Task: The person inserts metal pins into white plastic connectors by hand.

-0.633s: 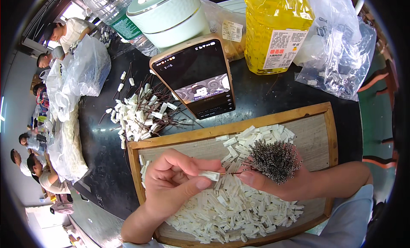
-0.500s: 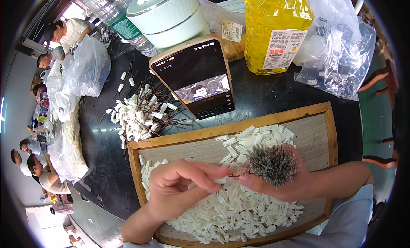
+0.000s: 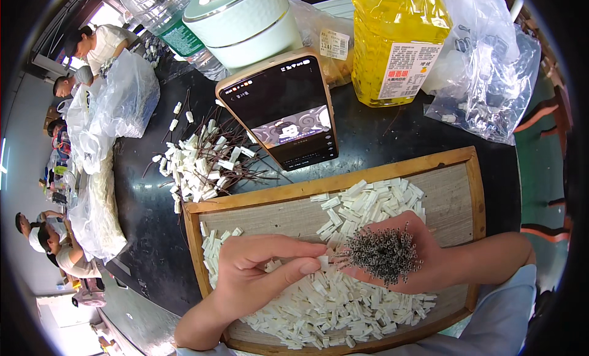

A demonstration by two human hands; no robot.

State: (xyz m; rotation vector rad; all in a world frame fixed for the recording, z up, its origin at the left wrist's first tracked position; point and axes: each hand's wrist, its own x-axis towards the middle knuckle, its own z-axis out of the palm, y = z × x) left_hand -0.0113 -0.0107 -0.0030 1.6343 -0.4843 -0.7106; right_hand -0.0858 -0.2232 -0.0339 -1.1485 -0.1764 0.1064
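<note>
My left hand (image 3: pixel 248 276) pinches a small white plastic connector housing (image 3: pixel 324 263) between thumb and forefinger. My right hand (image 3: pixel 426 258) is closed around a thick bundle of thin wires (image 3: pixel 385 255), whose grey metal terminal ends fan out toward me. The housing sits right at the left edge of that bundle; whether a wire end is inside it is hard to make out. Both hands are above a wood-framed tray (image 3: pixel 331 185), where many loose white housings (image 3: pixel 343 310) lie heaped. Beyond its left corner is a pile of dark wires with white housings (image 3: pixel 205 163).
A phone (image 3: pixel 282 114) with a lit screen leans against a pale green container (image 3: pixel 242 28). A yellow-filled bottle (image 3: pixel 396 49) and clear plastic bags (image 3: pixel 485 80) stand farther right. Bagged white material (image 3: pixel 101 202) lies at the left; several people sit beyond it.
The wire bundle in my right hand has tilted, so its terminal ends face me more directly. My left hand has shifted slightly, still pinching a white housing beside the bundle.
</note>
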